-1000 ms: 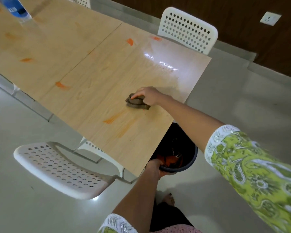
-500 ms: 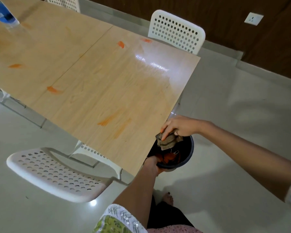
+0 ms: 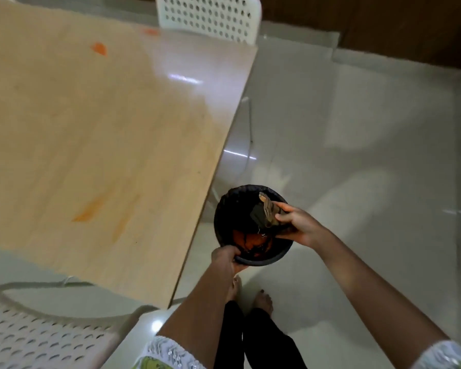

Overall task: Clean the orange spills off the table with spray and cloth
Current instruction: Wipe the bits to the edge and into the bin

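My right hand (image 3: 298, 225) pinches a crumpled brown cloth (image 3: 264, 211) over the mouth of a black bucket (image 3: 224, 209). Orange mess lies in the bucket's bottom. My left hand (image 3: 228, 258) grips the bucket's near rim and holds it just off the table's right edge. The light wooden table (image 3: 91, 123) fills the left of the view. It carries orange smears (image 3: 91, 209) near the front, an orange spot (image 3: 99, 48) farther back and another (image 3: 150, 31) by the far edge. The spray bottle is out of view.
One white perforated chair (image 3: 205, 17) stands at the table's far end, another (image 3: 37, 334) at the lower left. My bare feet (image 3: 262, 299) stand on the glossy grey tiled floor (image 3: 357, 155) under the bucket. A dark wall runs along the top right.
My right hand has carried the cloth off the table and over the bucket, then shifted it to the bucket's right side. The view has tilted down; the spray bottle has left the frame.
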